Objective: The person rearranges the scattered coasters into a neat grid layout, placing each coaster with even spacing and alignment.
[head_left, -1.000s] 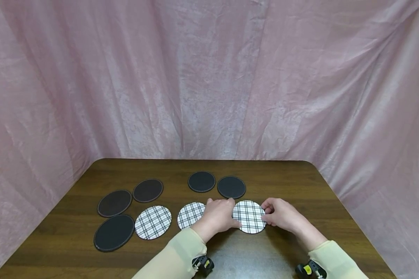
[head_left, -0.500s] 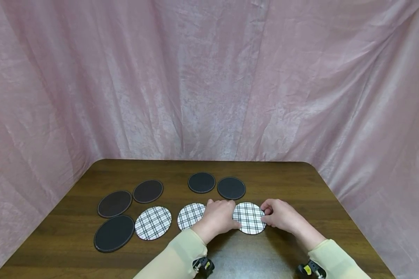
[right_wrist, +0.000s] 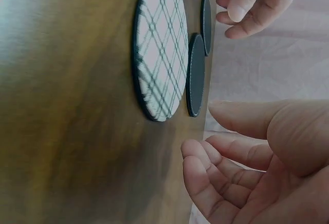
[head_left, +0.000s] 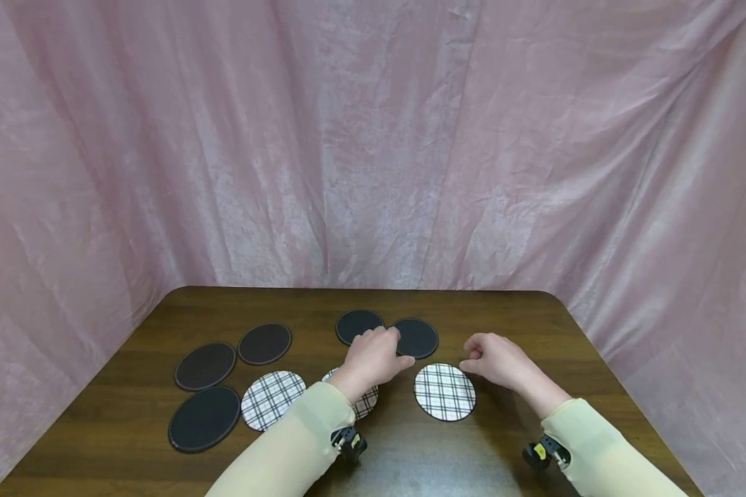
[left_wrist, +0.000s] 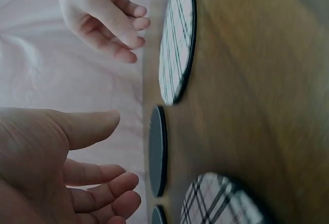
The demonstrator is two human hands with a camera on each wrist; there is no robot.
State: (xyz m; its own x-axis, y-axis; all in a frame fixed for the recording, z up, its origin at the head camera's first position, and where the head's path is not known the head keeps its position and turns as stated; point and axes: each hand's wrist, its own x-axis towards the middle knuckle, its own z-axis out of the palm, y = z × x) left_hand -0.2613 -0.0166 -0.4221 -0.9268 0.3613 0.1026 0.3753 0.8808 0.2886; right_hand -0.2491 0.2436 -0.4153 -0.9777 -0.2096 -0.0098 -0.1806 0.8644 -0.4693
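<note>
A round plaid coaster (head_left: 444, 392), white with dark lines and a black edge, lies flat on the table, touched by neither hand. My left hand (head_left: 373, 357) hovers over the table to its left, thumb apart from the loosely bent fingers, holding nothing. Under that forearm a second plaid coaster (head_left: 366, 402) is partly hidden. Just beyond the left hand lie two black coasters, one (head_left: 357, 324) partly covered by the fingers and the other (head_left: 416, 338) to its right. My right hand (head_left: 500, 359) is raised above the right plaid coaster's far right side, fingers relaxed and nothing in them.
Another plaid coaster (head_left: 270, 399) lies left of centre, partly behind the left sleeve. Three black coasters sit at the left: a near one (head_left: 204, 419), a middle one (head_left: 205, 366) and a far one (head_left: 264, 344). Pink cloth (head_left: 373, 138) hangs behind the wooden table (head_left: 503, 310).
Both hands have let go of the right plaid coaster and lifted off it. The left hand has moved left and away from me; the right hand has risen slightly. The coaster stays in place.
</note>
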